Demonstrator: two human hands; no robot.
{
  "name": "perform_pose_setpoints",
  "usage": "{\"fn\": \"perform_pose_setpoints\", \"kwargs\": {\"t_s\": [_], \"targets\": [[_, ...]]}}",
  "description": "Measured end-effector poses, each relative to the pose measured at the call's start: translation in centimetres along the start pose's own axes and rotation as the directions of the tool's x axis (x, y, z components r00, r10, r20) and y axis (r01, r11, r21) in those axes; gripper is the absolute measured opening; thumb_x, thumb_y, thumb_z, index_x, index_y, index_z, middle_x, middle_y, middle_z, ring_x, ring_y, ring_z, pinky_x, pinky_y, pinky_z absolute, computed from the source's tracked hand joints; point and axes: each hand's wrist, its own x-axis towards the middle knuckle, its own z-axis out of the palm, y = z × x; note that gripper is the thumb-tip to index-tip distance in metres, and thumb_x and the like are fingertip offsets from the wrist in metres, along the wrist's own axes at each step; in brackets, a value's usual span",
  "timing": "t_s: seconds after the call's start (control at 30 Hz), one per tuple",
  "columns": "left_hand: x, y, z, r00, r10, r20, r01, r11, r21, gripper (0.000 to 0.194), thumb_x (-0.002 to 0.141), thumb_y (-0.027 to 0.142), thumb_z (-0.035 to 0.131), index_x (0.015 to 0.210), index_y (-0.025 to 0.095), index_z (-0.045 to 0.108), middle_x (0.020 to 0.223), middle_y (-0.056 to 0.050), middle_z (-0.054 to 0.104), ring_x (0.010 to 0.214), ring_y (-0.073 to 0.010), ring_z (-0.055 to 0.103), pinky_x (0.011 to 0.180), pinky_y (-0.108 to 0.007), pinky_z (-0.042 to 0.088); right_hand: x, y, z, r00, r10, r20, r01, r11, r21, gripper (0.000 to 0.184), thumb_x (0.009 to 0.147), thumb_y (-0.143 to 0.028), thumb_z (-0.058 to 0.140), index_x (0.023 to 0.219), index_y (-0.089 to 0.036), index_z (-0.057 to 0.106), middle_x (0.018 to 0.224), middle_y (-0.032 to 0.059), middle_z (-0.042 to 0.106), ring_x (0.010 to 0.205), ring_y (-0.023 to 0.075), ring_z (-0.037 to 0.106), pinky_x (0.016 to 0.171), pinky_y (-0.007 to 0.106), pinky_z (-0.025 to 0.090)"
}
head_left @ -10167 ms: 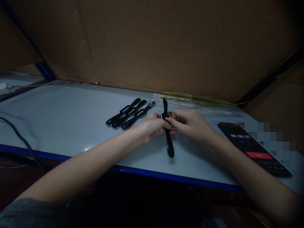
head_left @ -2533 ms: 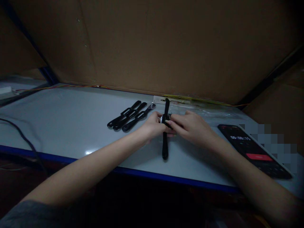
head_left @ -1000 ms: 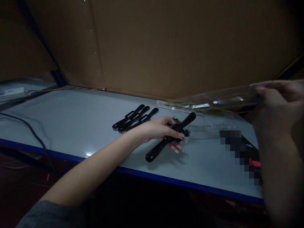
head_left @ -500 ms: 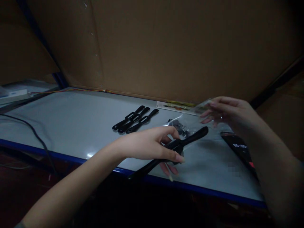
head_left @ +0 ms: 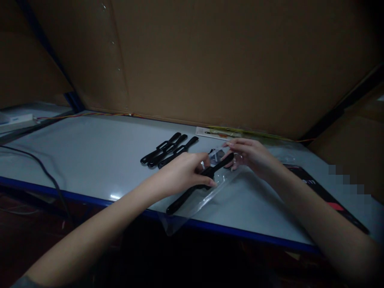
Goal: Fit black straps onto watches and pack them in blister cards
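Head view: a black watch strap [head_left: 187, 196] lies along a clear plastic bag [head_left: 217, 198] on the white table [head_left: 90, 160]. The left hand [head_left: 183, 172] curls nearly shut and holds the strap. The right hand [head_left: 252, 158] is half open at the bag's top (I can't tell if it pinches the bag). Three more straps [head_left: 165, 148] lie near, and a phone [head_left: 318, 192] lies to the right.

The blue-edged table [head_left: 90, 160] holds three black watch straps [head_left: 165, 151] and a phone [head_left: 325, 198]

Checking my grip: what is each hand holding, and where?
The left hand grips the black strap around its middle; the right hand holds the clear bag near the strap's upper tip.
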Motion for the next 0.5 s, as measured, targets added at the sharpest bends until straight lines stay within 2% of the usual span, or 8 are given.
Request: {"fn": "perform_pose_setpoints", "kwargs": {"t_s": [0.13,0.23,0.3,0.33,0.4,0.47,0.5], "targets": [[-0.1,-0.1,0.1,0.995,0.074,-0.069,-0.066,0.991,0.116,0.035,0.068,0.044,0.068,0.09,0.018,0.059,0.088,-0.005,0.057,0.084,-0.0206,0.054,0.072,-0.029,0.039,0.2,0.1,-0.1,1.0,-0.022,0.02,0.021,0.999,0.04,0.017,0.073,-0.031,0.061,0.086,-0.019,0.06,0.066,0.0039,0.068,0.047,0.0163,0.061,0.04,0.027,0.048],[-0.1,-0.4,-0.2,0.981,0.066,-0.181,-0.047,0.993,0.106,0.058,0.059,0.049,0.073,0.106,0.018,0.056,0.108,-0.01,0.052,0.101,-0.0266,0.048,0.082,-0.035,0.039,0.1,0.0,-0.1,0.999,-0.041,0.022,0.04,0.998,0.052,0.017,0.074,-0.032,0.061,0.086,-0.02,0.059,0.067,0.0033,0.069,0.046,0.0144,0.058,0.042,0.027,0.048],[0.0,-0.8,-0.5,0.985,-0.006,-0.17,0.01,1.0,0.022,0.072,0.055,0.051,0.075,0.114,0.018,0.051,0.111,-0.012,0.052,0.102,-0.0278,0.049,0.083,-0.037,0.041,0.1,-0.1,-0.1,0.998,-0.063,0.027,0.061,0.996,0.066,0.017,0.075,-0.033,0.06,0.086,-0.02,0.06,0.067,0.003,0.069,0.046,0.0135,0.058,0.043,0.026,0.048],[0.1,-1.1,-0.6,0.992,-0.063,-0.112,0.059,0.997,-0.043,0.074,0.054,0.052,0.075,0.116,0.018,0.05,0.109,-0.012,0.055,0.098,-0.027,0.053,0.08,-0.036,0.042,0.0,-0.2,-0.1,0.997,-0.073,0.026,0.071,0.995,0.074,0.018,0.075,-0.033,0.06,0.087,-0.02,0.06,0.067,0.0027,0.069,0.047,0.0132,0.058,0.044,0.026,0.048],[0.4,-1.6,-0.8,0.979,-0.173,0.106,0.192,0.959,-0.207,0.071,0.057,0.052,0.073,0.115,0.017,0.05,0.098,-0.01,0.061,0.084,-0.0232,0.06,0.07,-0.033,0.046,0.0,-0.3,-0.1,0.996,-0.086,0.02,0.084,0.993,0.085,0.018,0.075,-0.034,0.06,0.088,-0.021,0.06,0.068,0.0023,0.068,0.048,0.0131,0.058,0.044,0.026,0.048],[0.8,-2.2,-0.9,0.924,-0.183,0.335,0.31,0.871,-0.381,0.063,0.062,0.048,0.072,0.114,0.017,0.051,0.093,-0.009,0.065,0.072,-0.0192,0.063,0.063,-0.03,0.047,0.0,-0.3,-0.1,0.996,-0.085,0.018,0.083,0.993,0.088,0.019,0.074,-0.034,0.061,0.088,-0.021,0.061,0.069,0.0019,0.068,0.048,0.0129,0.057,0.044,0.026,0.048],[0.9,-2.4,-0.9,0.896,-0.158,0.414,0.353,0.819,-0.451,0.061,0.064,0.045,0.072,0.114,0.018,0.051,0.093,-0.009,0.066,0.068,-0.0177,0.064,0.061,-0.029,0.048,0.0,-0.3,-0.1,0.996,-0.083,0.019,0.081,0.993,0.09,0.019,0.074,-0.034,0.061,0.088,-0.021,0.061,0.069,0.0019,0.068,0.048,0.0127,0.056,0.043,0.026,0.047]]}}
